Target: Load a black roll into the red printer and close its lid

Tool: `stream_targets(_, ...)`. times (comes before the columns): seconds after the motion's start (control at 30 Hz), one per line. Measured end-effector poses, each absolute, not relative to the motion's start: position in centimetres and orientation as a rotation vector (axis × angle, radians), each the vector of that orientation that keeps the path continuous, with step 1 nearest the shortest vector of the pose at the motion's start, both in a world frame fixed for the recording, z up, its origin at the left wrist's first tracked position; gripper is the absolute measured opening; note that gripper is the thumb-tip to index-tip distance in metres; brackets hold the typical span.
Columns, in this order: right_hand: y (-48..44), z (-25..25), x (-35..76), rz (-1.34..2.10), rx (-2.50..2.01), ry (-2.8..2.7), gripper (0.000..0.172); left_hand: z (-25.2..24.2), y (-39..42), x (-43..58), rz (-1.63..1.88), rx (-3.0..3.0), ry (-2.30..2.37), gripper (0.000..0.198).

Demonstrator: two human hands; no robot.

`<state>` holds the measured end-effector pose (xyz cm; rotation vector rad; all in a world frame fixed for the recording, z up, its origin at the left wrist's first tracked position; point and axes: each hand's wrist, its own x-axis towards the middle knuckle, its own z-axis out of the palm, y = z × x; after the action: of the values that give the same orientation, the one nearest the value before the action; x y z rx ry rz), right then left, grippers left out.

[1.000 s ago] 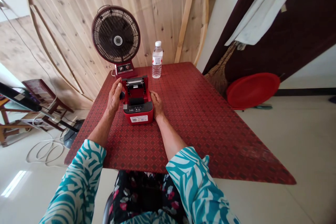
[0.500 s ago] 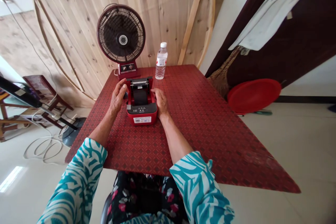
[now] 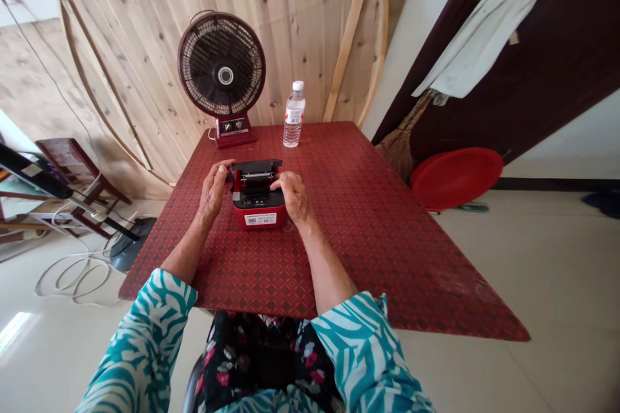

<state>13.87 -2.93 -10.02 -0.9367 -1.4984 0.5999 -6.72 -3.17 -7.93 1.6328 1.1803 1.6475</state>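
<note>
A small red and black label printer [image 3: 261, 197] stands on the table in front of me, its black lid [image 3: 258, 166] partly raised above the body. A white sticker covers part of its front. My left hand [image 3: 212, 193] is at the printer's left side, fingers stretched out, with the index fingertip at the lid's left corner. At the right side, my right hand [image 3: 293, 197] has its fingers curled at the lid's edge, and its thumb points over the opening. The hand hides part of the printer's right wall.
A dark red table fan [image 3: 223, 77] and a water bottle [image 3: 294, 115] stand at the back of the red patterned table [image 3: 349, 239]. Wooden boards [image 3: 300, 26] rise behind. A broom and a red basin [image 3: 455, 177] are beyond the right edge; cables and a chair are at left.
The printer's lid has tipped forward and down, covering more of the inside. My right hand has risen to the lid's side with its fingers more curled. My left hand has barely moved.
</note>
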Motion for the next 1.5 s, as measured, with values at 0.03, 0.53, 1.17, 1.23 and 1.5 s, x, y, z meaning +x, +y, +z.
stream_targets(0.03,-3.0,-10.1,13.9,0.535,-0.941,-1.439,0.061,-8.0,-3.4,-6.7,1.648,1.650,1.192,0.051)
stream_targets(0.53,-1.4,-12.6,13.3,0.706,-0.904,-1.324,0.065,-10.2,-4.5,-7.1,1.664,2.011,1.167,0.047)
stream_targets(1.17,-1.1,-14.9,11.7,1.078,-0.874,-0.881,0.060,-9.9,-6.9,-7.8,1.704,1.571,1.402,0.058)
stream_targets(1.23,-0.8,-14.8,11.6,1.106,-0.911,-0.833,0.061,-10.3,-6.9,-7.8,1.506,1.571,1.387,0.061)
stream_targets(1.5,-1.6,-14.1,11.6,1.012,-0.960,-0.950,0.048,-11.2,-6.4,-7.4,1.384,1.715,1.395,0.051)
